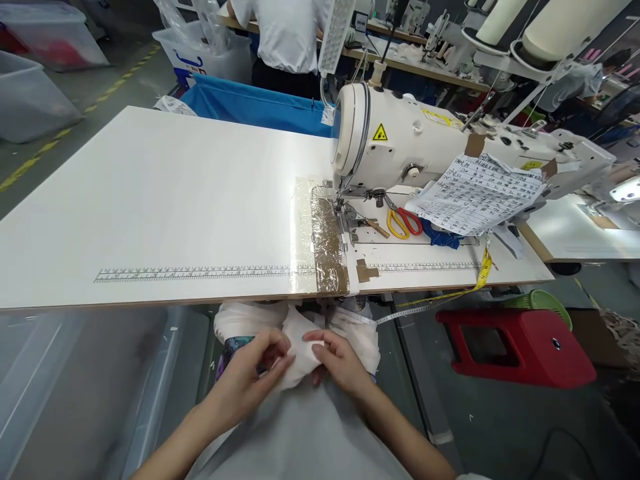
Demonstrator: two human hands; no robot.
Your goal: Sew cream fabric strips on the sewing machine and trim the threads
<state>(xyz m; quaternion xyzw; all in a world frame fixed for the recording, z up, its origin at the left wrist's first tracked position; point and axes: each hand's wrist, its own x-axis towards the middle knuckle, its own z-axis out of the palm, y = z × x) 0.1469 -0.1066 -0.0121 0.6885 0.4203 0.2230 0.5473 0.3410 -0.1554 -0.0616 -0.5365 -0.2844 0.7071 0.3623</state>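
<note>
While pinched between both hands, held low in front of the machine (pixel 400 133): a white cloth (pixel 300 340), creased and partly folded. Left hand (pixel 247 373) with thumb and forefinger closed on one edge; right hand (pixel 345 363) with thumb on top, fingers gripping the opposite edge. Bunched either side, also in front of the machine, more white fabric (pixel 250 320). Probably partway through handling; no finished seam discernible, so impossible to tell how much done, how much left. Leading forward from beneath the machine, a white strip (pixel 351 267); whether joined to the cloth, cannot tell. Under the machine, a table (pixel 200 200); along its near edge, in front of the machine, a printed ruler (pixel 205 273). Beneath the machine's arm, scissors (pixel 403 215). Attached to the machine, a handwritten paper (pixel 483 193). Lower right of the machine, a red stool (pixel 545 347). Behind the machine, a person (pixel 290 33) in white.
</note>
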